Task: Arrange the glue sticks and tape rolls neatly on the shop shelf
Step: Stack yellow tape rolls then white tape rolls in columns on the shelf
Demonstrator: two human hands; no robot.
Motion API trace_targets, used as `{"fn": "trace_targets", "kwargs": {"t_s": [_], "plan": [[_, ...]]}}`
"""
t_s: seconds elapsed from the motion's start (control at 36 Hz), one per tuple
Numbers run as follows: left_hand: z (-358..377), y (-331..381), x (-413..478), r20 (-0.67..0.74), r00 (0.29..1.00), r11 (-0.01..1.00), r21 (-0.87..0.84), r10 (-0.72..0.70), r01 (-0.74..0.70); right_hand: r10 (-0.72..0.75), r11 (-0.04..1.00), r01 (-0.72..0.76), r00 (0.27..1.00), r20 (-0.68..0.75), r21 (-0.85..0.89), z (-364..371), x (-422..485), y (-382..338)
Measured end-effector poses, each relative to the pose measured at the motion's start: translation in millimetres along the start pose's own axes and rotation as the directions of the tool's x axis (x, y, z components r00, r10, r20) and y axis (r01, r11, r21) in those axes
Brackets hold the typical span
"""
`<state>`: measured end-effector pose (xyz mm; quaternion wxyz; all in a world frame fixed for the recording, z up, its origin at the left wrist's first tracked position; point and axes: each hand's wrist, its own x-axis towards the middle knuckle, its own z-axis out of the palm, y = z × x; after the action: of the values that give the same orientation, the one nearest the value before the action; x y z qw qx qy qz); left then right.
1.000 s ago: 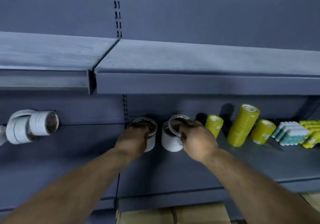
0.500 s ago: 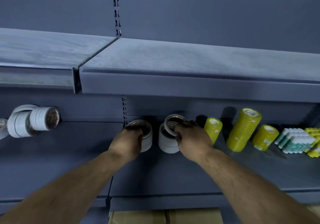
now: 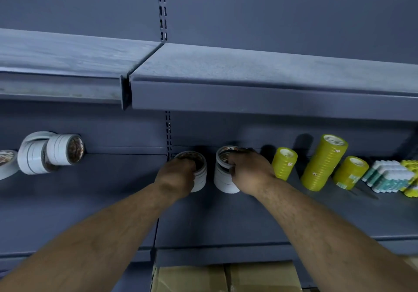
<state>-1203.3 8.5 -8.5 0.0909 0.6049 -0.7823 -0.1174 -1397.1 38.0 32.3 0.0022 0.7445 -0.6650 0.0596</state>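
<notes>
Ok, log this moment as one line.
left hand: grips left white stack | right hand: grips top roll of right stack | yellow rolls: upright, untouched

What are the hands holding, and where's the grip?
Left hand: left tape stack, by its top rim. Right hand: right tape stack, by its top roll.

Two brown cardboard boxes sit side by side, below a slotted upright.
</notes>
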Motion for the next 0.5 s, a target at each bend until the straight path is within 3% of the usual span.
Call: {"fn": "trace_targets", "kwargs": {"t_s": [0.5], "plan": [[4.6,-0.5,8.2,0.011,1.0,0.996,0.085,-0.01,0.009,0.071,0.997,-0.071,0.989,0.126,-0.005,6.9,3.1,-1.2]]}}
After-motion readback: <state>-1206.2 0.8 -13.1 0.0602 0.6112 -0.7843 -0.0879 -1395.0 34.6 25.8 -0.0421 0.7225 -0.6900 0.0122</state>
